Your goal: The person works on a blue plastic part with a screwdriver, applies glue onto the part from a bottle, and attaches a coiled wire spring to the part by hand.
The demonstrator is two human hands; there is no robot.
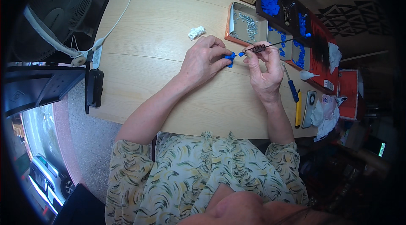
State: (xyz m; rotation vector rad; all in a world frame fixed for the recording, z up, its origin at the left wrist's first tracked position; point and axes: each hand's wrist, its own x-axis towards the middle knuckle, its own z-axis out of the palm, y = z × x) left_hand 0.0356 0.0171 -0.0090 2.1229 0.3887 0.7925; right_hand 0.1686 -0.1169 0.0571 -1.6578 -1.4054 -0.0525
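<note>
While pinched in left hand (202,59), small blue plastic piece (229,57) meeting thin rod (277,44).
Right hand (264,66) fingertips nipping spring-strung rod near table's far right edge; probably light, stiff, best gripped by edges.

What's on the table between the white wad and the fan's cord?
Nothing: in the head view, the table is bare wood between the white wad and the cord.

Small blue plastic part (229,58) & thin black spring-wrapped rod (270,46), above table.
</note>
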